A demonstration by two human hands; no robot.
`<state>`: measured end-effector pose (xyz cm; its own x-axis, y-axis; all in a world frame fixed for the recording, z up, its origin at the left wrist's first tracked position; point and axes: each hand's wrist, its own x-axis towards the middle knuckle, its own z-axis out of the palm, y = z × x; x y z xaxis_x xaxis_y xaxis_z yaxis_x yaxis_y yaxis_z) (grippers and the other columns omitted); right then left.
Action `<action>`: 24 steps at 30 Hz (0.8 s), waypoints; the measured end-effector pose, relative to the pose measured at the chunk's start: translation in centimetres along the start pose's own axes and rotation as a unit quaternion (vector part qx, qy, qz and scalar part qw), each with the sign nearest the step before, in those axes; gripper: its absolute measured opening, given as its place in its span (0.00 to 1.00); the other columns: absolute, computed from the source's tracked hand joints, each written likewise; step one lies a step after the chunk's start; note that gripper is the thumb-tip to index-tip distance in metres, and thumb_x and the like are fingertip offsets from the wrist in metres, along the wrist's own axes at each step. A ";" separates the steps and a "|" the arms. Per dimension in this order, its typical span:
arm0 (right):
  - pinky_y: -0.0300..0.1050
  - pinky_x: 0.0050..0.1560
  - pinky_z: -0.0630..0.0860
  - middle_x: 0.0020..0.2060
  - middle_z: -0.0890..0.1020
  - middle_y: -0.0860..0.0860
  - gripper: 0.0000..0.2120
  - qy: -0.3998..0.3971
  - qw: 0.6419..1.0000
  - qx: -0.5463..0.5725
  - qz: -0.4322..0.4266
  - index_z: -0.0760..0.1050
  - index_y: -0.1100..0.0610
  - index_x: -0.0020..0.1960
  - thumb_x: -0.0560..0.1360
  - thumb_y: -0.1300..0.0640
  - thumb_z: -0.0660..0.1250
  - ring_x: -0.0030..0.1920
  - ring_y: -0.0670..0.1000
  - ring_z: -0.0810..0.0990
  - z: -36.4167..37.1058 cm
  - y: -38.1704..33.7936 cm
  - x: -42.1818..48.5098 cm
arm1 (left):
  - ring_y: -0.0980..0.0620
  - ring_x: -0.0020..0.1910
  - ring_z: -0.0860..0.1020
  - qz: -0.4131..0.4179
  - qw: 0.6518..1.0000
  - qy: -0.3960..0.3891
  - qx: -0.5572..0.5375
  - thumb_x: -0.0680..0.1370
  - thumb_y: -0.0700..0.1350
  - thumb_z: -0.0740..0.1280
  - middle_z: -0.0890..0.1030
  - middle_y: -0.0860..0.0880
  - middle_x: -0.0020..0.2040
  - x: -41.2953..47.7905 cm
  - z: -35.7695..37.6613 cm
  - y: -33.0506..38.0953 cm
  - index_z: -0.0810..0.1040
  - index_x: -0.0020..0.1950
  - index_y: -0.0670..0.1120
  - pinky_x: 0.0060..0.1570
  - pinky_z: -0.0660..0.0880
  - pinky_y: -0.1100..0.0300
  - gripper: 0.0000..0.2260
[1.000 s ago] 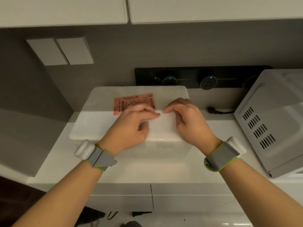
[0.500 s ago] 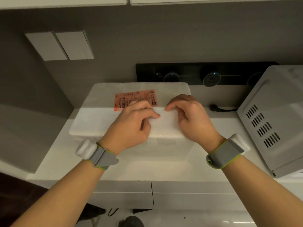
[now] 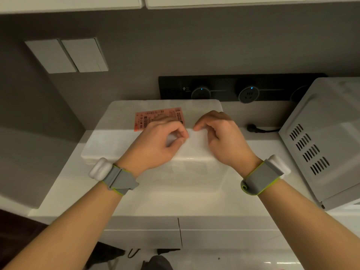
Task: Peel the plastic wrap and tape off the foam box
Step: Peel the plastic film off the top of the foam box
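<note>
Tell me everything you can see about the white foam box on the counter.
The foam box is white and rectangular with rounded corners, lying flat on the white counter against the grey wall. Its top and near side look glossy, as if under clear wrap. An orange shipping label with barcodes is stuck on the lid. The left hand and right hand rest on its top, fingertips pinching at the film near the middle.

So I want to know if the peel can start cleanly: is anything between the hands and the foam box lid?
Nothing visible. The left hand and right hand both rest directly on the foam box lid; the orange label lies just beyond the left fingers.
</note>
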<state>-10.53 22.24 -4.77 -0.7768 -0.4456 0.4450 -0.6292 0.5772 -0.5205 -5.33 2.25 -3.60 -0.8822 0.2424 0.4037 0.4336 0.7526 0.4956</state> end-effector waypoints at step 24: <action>0.49 0.59 0.72 0.54 0.81 0.55 0.19 -0.010 1.000 -0.021 0.009 0.83 0.60 0.53 0.73 0.74 0.58 0.56 0.58 0.77 -0.3 -0.3 0.3 | 0.55 0.48 0.79 -0.040 0.991 -0.060 -0.111 0.80 0.41 0.64 0.77 0.55 0.47 -0.8 -1.1 3.1 0.70 0.55 0.54 0.51 0.78 0.54 0.09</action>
<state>-10.50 22.14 -4.25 -0.7881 -0.4486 0.4215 -0.6146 0.6126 -0.4971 -3.12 3.74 -1.54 -0.9252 0.2682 0.2685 0.3792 0.6223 0.6848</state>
